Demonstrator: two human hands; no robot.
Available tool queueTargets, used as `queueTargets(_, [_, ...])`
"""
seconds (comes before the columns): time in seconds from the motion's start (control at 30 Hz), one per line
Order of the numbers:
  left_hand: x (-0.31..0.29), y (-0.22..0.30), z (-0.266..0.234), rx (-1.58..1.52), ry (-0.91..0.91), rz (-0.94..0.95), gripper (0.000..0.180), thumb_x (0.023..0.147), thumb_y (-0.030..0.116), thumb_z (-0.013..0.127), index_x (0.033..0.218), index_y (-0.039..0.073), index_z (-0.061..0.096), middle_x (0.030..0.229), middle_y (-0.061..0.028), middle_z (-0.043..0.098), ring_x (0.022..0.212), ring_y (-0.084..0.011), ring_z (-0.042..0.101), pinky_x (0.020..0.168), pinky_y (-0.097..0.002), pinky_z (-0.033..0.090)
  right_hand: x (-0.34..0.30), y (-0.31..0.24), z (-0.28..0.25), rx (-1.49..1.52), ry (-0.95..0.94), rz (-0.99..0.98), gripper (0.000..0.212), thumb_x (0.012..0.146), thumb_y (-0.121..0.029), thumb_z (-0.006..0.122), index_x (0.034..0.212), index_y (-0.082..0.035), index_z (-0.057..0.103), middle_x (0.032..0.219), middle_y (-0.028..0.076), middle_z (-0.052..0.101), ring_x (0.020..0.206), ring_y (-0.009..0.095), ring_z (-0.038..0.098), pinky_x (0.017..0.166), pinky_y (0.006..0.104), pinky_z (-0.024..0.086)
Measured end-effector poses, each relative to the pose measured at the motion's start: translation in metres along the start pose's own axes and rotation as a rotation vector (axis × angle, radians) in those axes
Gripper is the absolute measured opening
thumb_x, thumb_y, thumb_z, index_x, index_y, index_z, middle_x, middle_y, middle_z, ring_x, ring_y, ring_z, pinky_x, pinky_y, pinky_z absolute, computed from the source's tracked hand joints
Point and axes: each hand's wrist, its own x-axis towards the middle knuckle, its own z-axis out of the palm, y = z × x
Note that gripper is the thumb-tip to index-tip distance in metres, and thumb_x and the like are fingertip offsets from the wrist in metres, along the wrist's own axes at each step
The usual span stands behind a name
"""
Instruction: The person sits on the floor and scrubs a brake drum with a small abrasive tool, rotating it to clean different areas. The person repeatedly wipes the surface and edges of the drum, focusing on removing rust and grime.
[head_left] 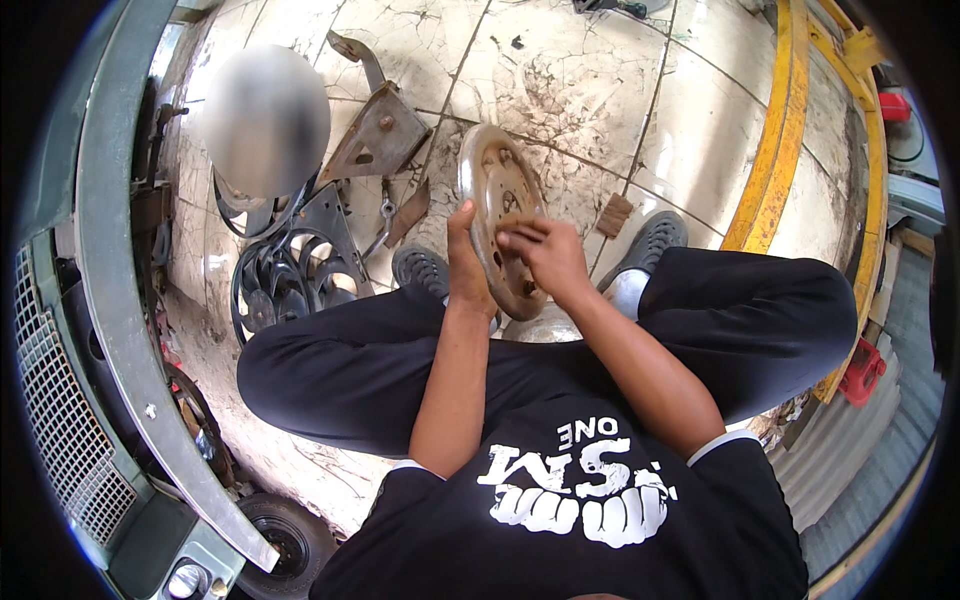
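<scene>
Upright on edge between my knees is a round metal disc (478, 185) with a rounded rim and several holes in its brownish, worn face. My left hand (467, 262) grips the near left part of its rim, thumb up along the edge. Against the disc's face, my right hand (552, 258) has its fingers curled and drawn together near the holes. Whatever those fingers pinch, if anything, is too small to make out. Below the disc, a shiny rounded surface (548, 326) shows partly between my legs.
To the left lie black curved metal parts (268, 285) and a rusty bracket (375, 135) on cracked tiles. A small brown block (613, 215) sits by my right shoe. A yellow steel frame (772, 150) stands right; a vehicle's grey bumper (105, 250) runs along the left.
</scene>
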Motion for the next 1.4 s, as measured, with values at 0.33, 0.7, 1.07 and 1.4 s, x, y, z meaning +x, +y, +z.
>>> queueTargets(0.33, [0.004,-0.005,-0.005,0.073,-0.026,-0.069,0.071,0.093,0.061,0.056,0.133,0.002,0.059,0.113,-0.0127,0.067,0.099,-0.0235,0.069,0.083,-0.0384,0.058,-0.007,-0.004,-0.003,-0.143,0.102,-0.003,0.023,0.09,-0.015,0.079,0.109,-0.001,0.08,0.103,0.013,0.081,0.099,0.016,0.076,0.085,0.0288,0.058])
queueTargets(0.7, [-0.002,-0.01,0.008,0.103,0.005,-0.021,0.07,0.091,0.061,0.058,0.13,0.003,0.061,0.106,-0.0091,0.068,0.091,-0.0197,0.069,0.074,-0.0354,0.058,0.019,-0.012,-0.009,-0.08,0.104,0.012,0.021,0.091,-0.012,0.079,0.11,-0.003,0.08,0.102,0.01,0.081,0.092,0.014,0.076,0.083,0.0276,0.058])
queueTargets(1.07, [-0.004,-0.008,0.017,0.129,0.035,-0.003,0.071,0.091,0.062,0.06,0.129,0.001,0.062,0.106,-0.0094,0.069,0.093,-0.0195,0.07,0.077,-0.0333,0.058,0.012,-0.009,-0.007,-0.061,0.118,0.035,0.025,0.092,-0.016,0.079,0.111,0.0,0.078,0.101,0.011,0.08,0.092,0.016,0.076,0.081,0.0298,0.057])
queueTargets(1.4, [-0.005,-0.001,0.013,0.149,-0.048,-0.077,0.067,0.095,0.058,0.056,0.13,0.001,0.062,0.11,-0.0101,0.07,0.093,-0.0187,0.07,0.08,-0.0347,0.058,0.002,-0.014,-0.005,-0.134,0.189,-0.007,0.022,0.091,-0.015,0.079,0.109,-0.004,0.08,0.103,0.011,0.081,0.097,0.016,0.077,0.084,0.0289,0.058])
